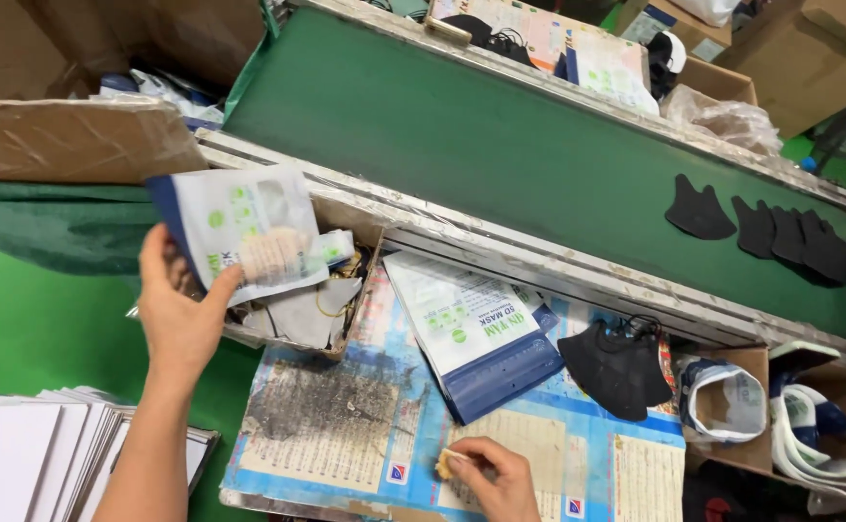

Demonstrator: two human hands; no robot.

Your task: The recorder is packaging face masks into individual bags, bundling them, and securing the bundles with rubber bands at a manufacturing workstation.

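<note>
Left hand (179, 314) holds white-blue pouch (244, 229) aloft.

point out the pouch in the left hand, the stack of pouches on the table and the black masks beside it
pouch (244, 227), head view, middle of its white face
stack of pouches (471, 333), head view, top pouch's white face
black masks (616, 367), head view, middle of the pile

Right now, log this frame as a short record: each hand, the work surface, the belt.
left hand: holds a white-and-blue pouch up over a shallow box
right hand: fingers closed on a small tan piece, resting on the printed sheet
work surface: stack of pouches, black masks
belt: green, with black masks in a row
</note>
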